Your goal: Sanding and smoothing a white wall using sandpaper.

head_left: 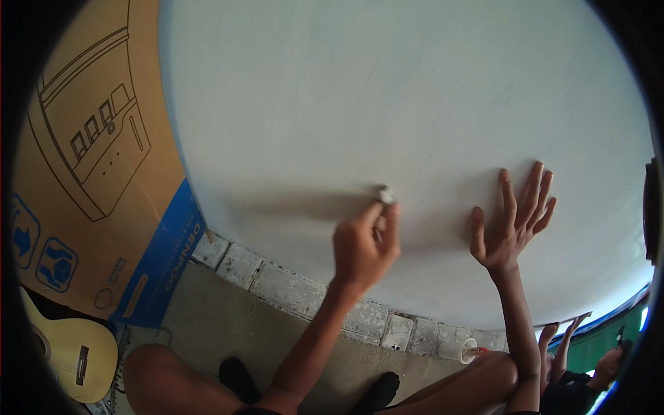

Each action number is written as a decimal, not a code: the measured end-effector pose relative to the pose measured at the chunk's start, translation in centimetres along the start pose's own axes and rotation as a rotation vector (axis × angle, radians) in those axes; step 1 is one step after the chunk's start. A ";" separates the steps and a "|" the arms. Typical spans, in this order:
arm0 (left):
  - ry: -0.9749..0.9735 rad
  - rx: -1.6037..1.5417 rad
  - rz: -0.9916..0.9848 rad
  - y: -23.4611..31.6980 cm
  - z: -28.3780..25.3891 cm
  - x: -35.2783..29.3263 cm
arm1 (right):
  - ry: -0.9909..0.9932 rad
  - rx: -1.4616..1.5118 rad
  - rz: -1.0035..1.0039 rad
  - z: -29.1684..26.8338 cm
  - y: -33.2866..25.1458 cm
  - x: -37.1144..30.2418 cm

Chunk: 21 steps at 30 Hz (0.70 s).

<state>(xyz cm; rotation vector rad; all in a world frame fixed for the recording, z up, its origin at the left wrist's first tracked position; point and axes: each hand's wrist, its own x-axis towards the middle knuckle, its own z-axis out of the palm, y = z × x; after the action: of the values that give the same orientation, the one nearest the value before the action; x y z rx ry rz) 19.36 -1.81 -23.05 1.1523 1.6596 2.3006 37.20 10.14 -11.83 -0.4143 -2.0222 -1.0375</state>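
Note:
My left hand (361, 250) is closed, pinching a small pale grey piece (385, 196) between thumb and fingers. That piece is at the face of a broad whitish wall (297, 111), which shows faint streaks. Its exact kind is too small to make out, and part of it is hidden by my fingers. My right hand (510, 225) lies open against the same wall, further right, with its fingers spread and nothing held.
A tall cardboard box (149, 173) with a blue band stands at the left, above a guitar (76, 353). Bare masonry blocks (287, 285) edge the wall's foot. Near my knee is a white cup (453, 351) with something red inside. Another person (588, 387) reaches up at the lower right.

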 end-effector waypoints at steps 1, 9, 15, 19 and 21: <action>0.045 -0.040 -0.042 -0.3 -0.5 0.5 | -0.029 -0.015 0.023 -0.1 0.0 0.0; 0.002 -0.075 -0.067 -0.5 1.0 -0.5 | 0.013 0.006 0.001 0.5 -0.1 0.4; 0.100 -0.026 -0.056 -1.0 0.8 0.0 | -0.012 -0.012 0.010 0.4 0.0 0.0; 0.229 -0.050 0.032 -1.7 0.5 1.2 | -0.020 -0.023 -0.010 0.4 0.1 0.0; 0.188 -0.040 -0.008 -1.2 1.7 0.1 | -0.014 -0.021 -0.006 0.5 0.1 0.0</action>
<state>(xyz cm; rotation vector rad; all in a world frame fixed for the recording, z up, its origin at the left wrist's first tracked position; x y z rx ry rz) 19.87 0.04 -23.78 0.9458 1.6632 2.4932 36.96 10.58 -11.95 -0.4278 -2.0278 -1.0633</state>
